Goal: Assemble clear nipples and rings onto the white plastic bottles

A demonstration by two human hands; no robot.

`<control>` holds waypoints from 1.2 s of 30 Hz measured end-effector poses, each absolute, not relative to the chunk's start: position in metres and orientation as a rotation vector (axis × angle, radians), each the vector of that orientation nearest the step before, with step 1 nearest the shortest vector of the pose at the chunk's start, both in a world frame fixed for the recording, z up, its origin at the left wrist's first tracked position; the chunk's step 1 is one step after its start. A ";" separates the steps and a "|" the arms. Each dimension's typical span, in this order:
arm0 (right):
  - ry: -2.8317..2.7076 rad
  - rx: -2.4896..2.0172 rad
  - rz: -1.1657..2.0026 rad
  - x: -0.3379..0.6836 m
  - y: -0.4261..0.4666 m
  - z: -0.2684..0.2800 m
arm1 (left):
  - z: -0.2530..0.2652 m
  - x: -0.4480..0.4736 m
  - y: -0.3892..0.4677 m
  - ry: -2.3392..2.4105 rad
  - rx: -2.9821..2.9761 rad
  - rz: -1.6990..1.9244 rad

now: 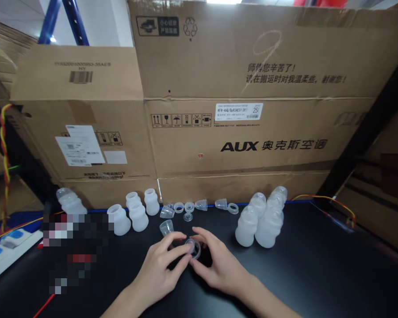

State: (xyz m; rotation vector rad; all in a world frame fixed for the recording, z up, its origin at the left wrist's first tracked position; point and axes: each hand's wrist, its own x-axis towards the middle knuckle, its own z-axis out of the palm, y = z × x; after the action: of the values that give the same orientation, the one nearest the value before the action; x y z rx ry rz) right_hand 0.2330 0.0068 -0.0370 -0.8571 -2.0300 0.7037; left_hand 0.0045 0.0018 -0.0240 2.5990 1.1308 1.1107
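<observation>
In the middle of the black table, my left hand (167,260) pinches a small translucent round insert (190,244), its fingers bent over the top. Around that insert is a clear plastic screw ring (197,252), held at its right side by the thumb and fingers of my right hand (219,263). Whether the insert is seated in the ring cannot be made out. A clear cap (166,227) lies just beyond my left fingers. Farther back are loose rings (178,207), a small flanged insert (188,217) and more clear caps (201,205).
Several frosted bottles without caps (139,217) stand at back left. Capped bottles (268,227) cluster at right; another capped one (71,202) is far left. Cardboard (239,168) walls the back edge. A power strip (11,247) and pixelated area occupy the left.
</observation>
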 end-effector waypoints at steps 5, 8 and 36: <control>-2.045 -0.831 0.657 0.235 0.007 -0.039 | -0.016 0.005 -0.004 1.164 2.699 0.854; -2.071 -0.803 0.626 0.235 0.006 -0.042 | -0.014 0.005 -0.006 1.152 2.698 0.740; -2.171 -0.542 0.215 0.232 -0.010 -0.054 | -0.010 0.003 -0.010 1.031 2.645 0.547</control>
State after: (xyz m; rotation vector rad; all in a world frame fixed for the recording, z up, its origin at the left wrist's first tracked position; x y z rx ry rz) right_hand 0.2324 -0.0097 -0.0541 -0.5421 -2.1715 0.2152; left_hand 0.0026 -0.0097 -0.0099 2.6450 1.0308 0.5467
